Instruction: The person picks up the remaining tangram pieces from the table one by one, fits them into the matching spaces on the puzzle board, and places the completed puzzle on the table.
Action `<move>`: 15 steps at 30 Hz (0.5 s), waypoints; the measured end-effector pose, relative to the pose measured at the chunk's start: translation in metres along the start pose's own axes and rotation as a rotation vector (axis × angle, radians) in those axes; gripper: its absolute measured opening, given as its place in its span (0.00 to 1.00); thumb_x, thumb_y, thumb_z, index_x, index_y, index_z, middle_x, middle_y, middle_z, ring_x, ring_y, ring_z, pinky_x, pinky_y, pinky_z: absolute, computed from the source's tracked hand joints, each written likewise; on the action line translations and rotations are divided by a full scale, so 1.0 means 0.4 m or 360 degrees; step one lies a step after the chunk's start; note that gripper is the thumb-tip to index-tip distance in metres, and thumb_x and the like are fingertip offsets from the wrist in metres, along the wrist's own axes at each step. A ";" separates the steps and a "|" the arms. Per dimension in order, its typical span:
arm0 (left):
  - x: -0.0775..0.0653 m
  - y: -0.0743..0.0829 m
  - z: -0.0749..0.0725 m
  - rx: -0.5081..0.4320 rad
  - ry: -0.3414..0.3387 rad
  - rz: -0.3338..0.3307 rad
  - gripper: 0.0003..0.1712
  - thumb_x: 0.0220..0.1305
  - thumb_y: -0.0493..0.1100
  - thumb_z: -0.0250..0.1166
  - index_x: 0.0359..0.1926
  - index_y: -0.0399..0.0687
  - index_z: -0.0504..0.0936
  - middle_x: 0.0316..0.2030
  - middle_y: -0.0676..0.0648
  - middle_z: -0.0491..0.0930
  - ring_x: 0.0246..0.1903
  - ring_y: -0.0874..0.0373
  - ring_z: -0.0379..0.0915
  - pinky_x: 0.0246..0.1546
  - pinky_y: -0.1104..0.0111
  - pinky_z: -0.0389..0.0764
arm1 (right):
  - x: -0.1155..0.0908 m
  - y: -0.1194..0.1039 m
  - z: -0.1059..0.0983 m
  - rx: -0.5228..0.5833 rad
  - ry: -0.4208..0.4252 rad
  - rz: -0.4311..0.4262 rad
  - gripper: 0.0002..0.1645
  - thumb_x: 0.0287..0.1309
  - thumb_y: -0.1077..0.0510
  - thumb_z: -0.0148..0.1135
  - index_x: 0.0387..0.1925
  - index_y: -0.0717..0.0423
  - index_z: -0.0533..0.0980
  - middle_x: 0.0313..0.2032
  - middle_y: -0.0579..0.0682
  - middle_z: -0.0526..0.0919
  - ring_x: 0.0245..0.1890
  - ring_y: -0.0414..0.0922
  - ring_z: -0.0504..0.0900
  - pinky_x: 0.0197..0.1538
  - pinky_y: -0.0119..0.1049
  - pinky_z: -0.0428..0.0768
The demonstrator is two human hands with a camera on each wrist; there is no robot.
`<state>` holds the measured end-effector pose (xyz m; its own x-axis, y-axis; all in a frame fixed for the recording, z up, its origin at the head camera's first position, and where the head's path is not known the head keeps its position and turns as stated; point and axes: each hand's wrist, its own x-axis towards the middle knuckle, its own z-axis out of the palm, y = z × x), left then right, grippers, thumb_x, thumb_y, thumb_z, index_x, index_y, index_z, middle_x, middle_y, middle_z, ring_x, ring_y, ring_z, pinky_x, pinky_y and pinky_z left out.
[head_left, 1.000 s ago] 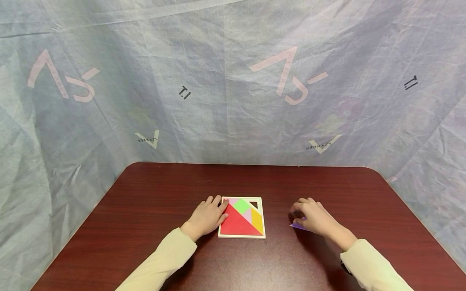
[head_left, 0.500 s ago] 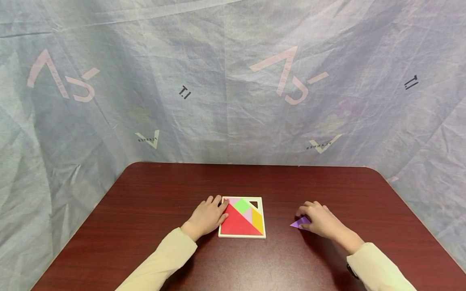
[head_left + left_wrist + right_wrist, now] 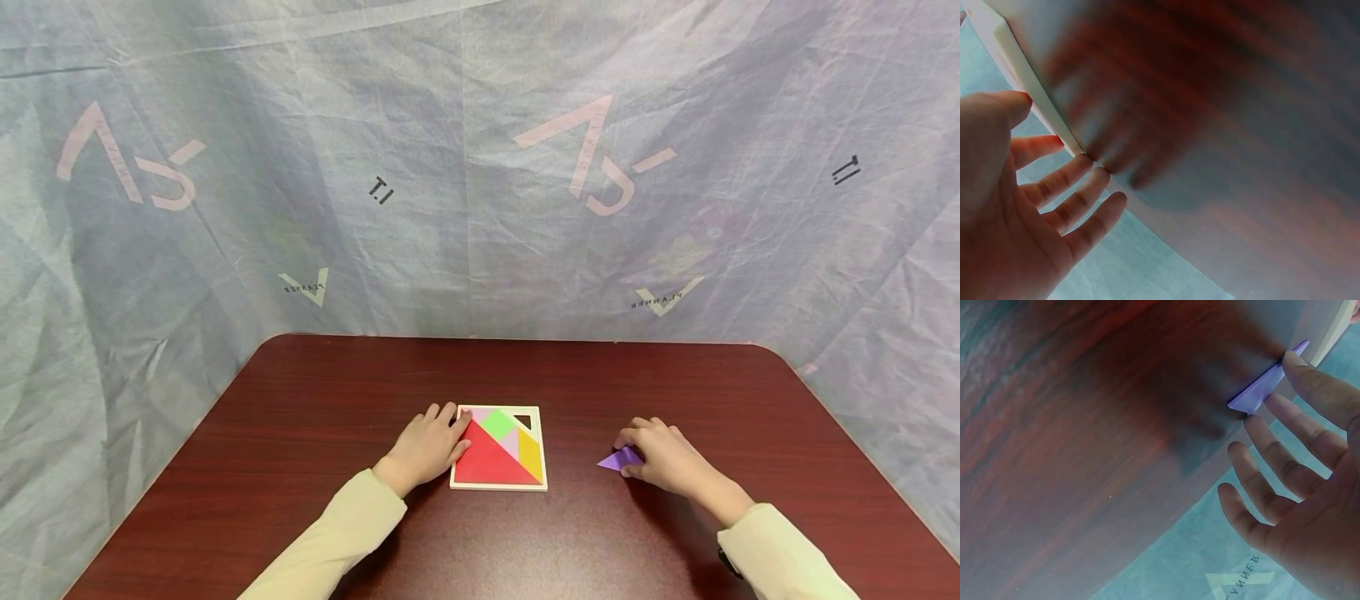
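Observation:
A square white-framed tangram puzzle (image 3: 495, 487) lies on the table, filled with red, pink, green and yellow pieces. A dark triangular opening shows near its upper right corner. My left hand (image 3: 423, 450) rests at its left edge, thumb and index fingertip over the red piece and the rim. In the left wrist view the fingers of my left hand (image 3: 1035, 194) are spread along the frame (image 3: 1035, 87). My right hand (image 3: 667, 454) pinches a purple triangle piece (image 3: 617, 459) between thumb and fingers, close over the table. The right wrist view shows the purple triangle (image 3: 1260, 387) between thumb and index finger.
The dark red-brown wooden table (image 3: 337, 383) has rounded far corners. Behind it hangs a grey-blue printed cloth (image 3: 420, 233), which also closes off both sides. A dark band (image 3: 727, 562) shows under the right sleeve.
My right hand has shifted slightly right and its fingers now sit at the triangle's right part, so more of the purple piece shows. The left hand and the puzzle have stayed still.

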<state>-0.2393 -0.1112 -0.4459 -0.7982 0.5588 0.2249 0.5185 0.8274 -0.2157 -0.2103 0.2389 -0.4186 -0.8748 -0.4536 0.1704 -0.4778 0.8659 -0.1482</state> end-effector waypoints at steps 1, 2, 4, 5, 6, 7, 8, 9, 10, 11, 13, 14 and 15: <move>0.000 0.000 0.000 -0.0003 0.0000 -0.0002 0.25 0.63 0.56 0.54 0.57 0.51 0.74 0.46 0.44 0.71 0.40 0.52 0.68 0.36 0.63 0.76 | 0.000 0.000 0.001 -0.0006 0.0002 0.0002 0.16 0.35 0.56 0.74 0.31 0.51 0.79 0.33 0.45 0.77 0.34 0.46 0.73 0.33 0.42 0.68; 0.000 0.000 0.000 -0.0006 -0.0001 -0.0004 0.25 0.63 0.56 0.54 0.57 0.51 0.74 0.46 0.44 0.71 0.40 0.52 0.68 0.36 0.62 0.75 | 0.000 0.001 0.001 -0.0007 0.0000 0.0002 0.16 0.36 0.56 0.74 0.31 0.51 0.79 0.34 0.45 0.77 0.35 0.46 0.73 0.33 0.42 0.68; 0.000 0.000 -0.001 -0.0010 -0.0005 -0.0008 0.25 0.63 0.56 0.54 0.57 0.51 0.74 0.46 0.44 0.71 0.40 0.52 0.68 0.36 0.62 0.76 | -0.001 0.001 0.002 -0.0007 0.0002 0.0006 0.15 0.36 0.56 0.74 0.31 0.51 0.79 0.34 0.45 0.77 0.35 0.46 0.73 0.33 0.43 0.68; 0.000 0.001 -0.002 -0.0012 -0.0008 -0.0010 0.25 0.63 0.56 0.54 0.57 0.51 0.74 0.46 0.44 0.71 0.40 0.51 0.68 0.36 0.62 0.76 | -0.001 0.002 0.003 -0.0008 0.0000 0.0007 0.15 0.36 0.57 0.74 0.31 0.51 0.79 0.33 0.45 0.77 0.35 0.46 0.73 0.33 0.43 0.69; 0.000 0.001 -0.002 -0.0014 -0.0015 -0.0012 0.25 0.63 0.56 0.54 0.57 0.51 0.74 0.46 0.44 0.71 0.40 0.51 0.68 0.36 0.62 0.76 | -0.001 0.002 0.003 -0.0008 -0.0003 0.0005 0.15 0.36 0.57 0.74 0.31 0.51 0.79 0.33 0.45 0.77 0.35 0.46 0.73 0.33 0.43 0.69; 0.000 0.001 -0.003 -0.0014 -0.0023 -0.0014 0.25 0.64 0.56 0.53 0.57 0.51 0.74 0.46 0.44 0.71 0.41 0.51 0.67 0.36 0.62 0.76 | -0.001 0.002 0.003 -0.0008 -0.0002 0.0008 0.15 0.36 0.57 0.74 0.31 0.51 0.79 0.33 0.45 0.77 0.35 0.46 0.74 0.34 0.43 0.69; 0.000 0.001 -0.004 -0.0017 -0.0030 -0.0017 0.25 0.64 0.56 0.53 0.58 0.51 0.73 0.47 0.44 0.71 0.41 0.51 0.67 0.36 0.62 0.76 | -0.001 0.002 0.003 -0.0008 -0.0004 0.0004 0.15 0.37 0.57 0.73 0.31 0.51 0.79 0.33 0.45 0.77 0.35 0.46 0.74 0.34 0.43 0.69; 0.000 0.001 -0.005 -0.0021 -0.0037 -0.0021 0.25 0.64 0.56 0.53 0.58 0.51 0.73 0.47 0.44 0.71 0.41 0.51 0.67 0.37 0.62 0.76 | -0.001 0.002 0.003 -0.0009 -0.0004 0.0000 0.15 0.37 0.57 0.73 0.31 0.51 0.79 0.33 0.45 0.77 0.35 0.47 0.74 0.34 0.43 0.69; 0.000 0.002 -0.006 -0.0025 -0.0044 -0.0023 0.25 0.64 0.56 0.53 0.58 0.51 0.73 0.47 0.44 0.71 0.41 0.51 0.67 0.37 0.62 0.76 | -0.001 0.002 0.003 -0.0014 -0.0005 -0.0007 0.15 0.37 0.57 0.73 0.31 0.51 0.79 0.33 0.45 0.77 0.35 0.47 0.74 0.33 0.43 0.69; 0.000 0.002 -0.007 -0.0029 -0.0048 -0.0026 0.25 0.64 0.56 0.53 0.58 0.50 0.73 0.47 0.44 0.71 0.41 0.51 0.67 0.37 0.62 0.76 | -0.001 0.002 0.003 -0.0020 -0.0006 -0.0009 0.15 0.37 0.57 0.73 0.31 0.51 0.79 0.34 0.45 0.77 0.35 0.46 0.74 0.33 0.43 0.69; 0.000 0.002 -0.009 -0.0032 -0.0054 -0.0028 0.25 0.64 0.55 0.53 0.58 0.50 0.73 0.47 0.44 0.71 0.41 0.51 0.67 0.37 0.62 0.76 | -0.002 0.001 0.003 -0.0023 -0.0006 -0.0011 0.15 0.37 0.57 0.73 0.31 0.51 0.79 0.34 0.45 0.77 0.35 0.46 0.73 0.33 0.42 0.68; 0.000 0.002 -0.010 -0.0034 -0.0053 -0.0029 0.25 0.64 0.55 0.53 0.58 0.50 0.73 0.47 0.43 0.71 0.41 0.51 0.67 0.37 0.61 0.76 | -0.002 0.001 0.003 -0.0025 -0.0009 -0.0012 0.15 0.37 0.57 0.73 0.31 0.51 0.79 0.34 0.45 0.77 0.35 0.45 0.73 0.33 0.41 0.68; 0.001 0.002 -0.010 -0.0032 -0.0053 -0.0029 0.25 0.64 0.55 0.53 0.58 0.50 0.73 0.47 0.43 0.71 0.41 0.51 0.68 0.37 0.61 0.76 | -0.002 0.001 0.003 -0.0028 -0.0009 -0.0011 0.15 0.37 0.56 0.73 0.31 0.50 0.79 0.34 0.45 0.77 0.35 0.45 0.73 0.33 0.41 0.67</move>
<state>-0.2378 -0.1101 -0.4422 -0.8170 0.5420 0.1970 0.5097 0.8384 -0.1929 -0.2097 0.2394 -0.4200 -0.8718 -0.4609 0.1658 -0.4826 0.8662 -0.1296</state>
